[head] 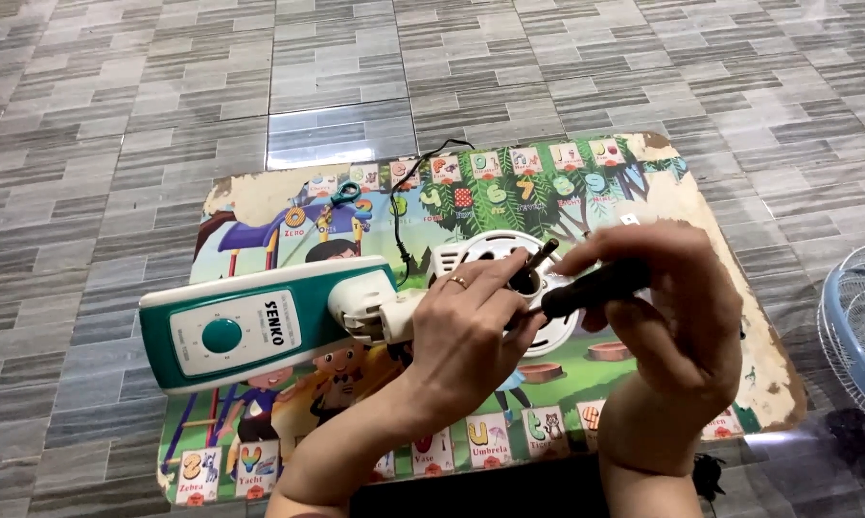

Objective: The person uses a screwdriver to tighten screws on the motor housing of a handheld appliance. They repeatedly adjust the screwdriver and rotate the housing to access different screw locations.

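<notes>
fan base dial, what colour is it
The round dial is teal green, set in a white panel on the fan base; seen in the head view.

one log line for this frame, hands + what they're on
left hand: steadies white motor housing | right hand: grips black-handled screwdriver, tip at housing | fan base: teal-white, lying on picture mat | fan guard: right edge

Single head-mounted view, looking steeply down and forward from above the person's own forearms, which enter at the bottom edge. The camera sits close to the left hand [471, 331] and right hand [672, 307], both near frame centre. A colourful picture mat [730, 230] spans the middle ground, its far edge toward the top. Grey tiled floor [164, 86] fills the surroundings. No second view.
</notes>
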